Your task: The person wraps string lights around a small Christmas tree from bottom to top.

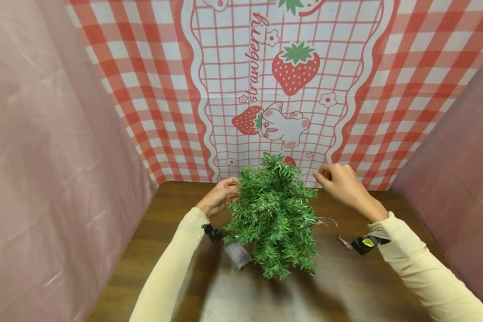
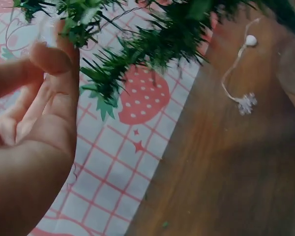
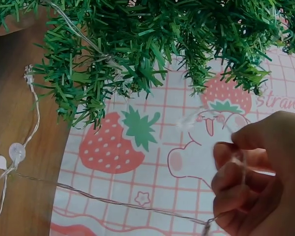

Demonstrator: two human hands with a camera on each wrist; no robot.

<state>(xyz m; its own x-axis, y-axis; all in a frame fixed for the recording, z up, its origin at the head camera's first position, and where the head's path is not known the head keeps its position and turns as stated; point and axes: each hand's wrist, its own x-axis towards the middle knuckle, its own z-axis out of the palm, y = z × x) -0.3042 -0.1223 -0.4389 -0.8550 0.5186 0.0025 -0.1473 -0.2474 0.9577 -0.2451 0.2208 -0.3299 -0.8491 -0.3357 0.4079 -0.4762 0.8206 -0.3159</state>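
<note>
A small green artificial tree (image 1: 275, 214) stands between both hands. My left hand (image 1: 221, 196) is at its left side, fingertips partly hidden by branches; in the left wrist view, thumb and forefinger pinch a blurred clear piece of the string lights beside a branch tip. My right hand (image 1: 342, 183) is raised to the right of the tree, clear of the branches. Its curled fingers grip the thin wire of the string lights (image 3: 132, 202), which runs left to clear beads on the table. More wire lies among the branches.
A small clear box (image 1: 238, 256) lies on the wooden table (image 1: 241, 299) at the tree's lower left. A loose wire end with a snowflake-shaped piece (image 2: 246, 104) rests on the wood. Behind hangs a strawberry-print cloth (image 1: 165, 89); pink curtains (image 1: 44, 156) flank the sides.
</note>
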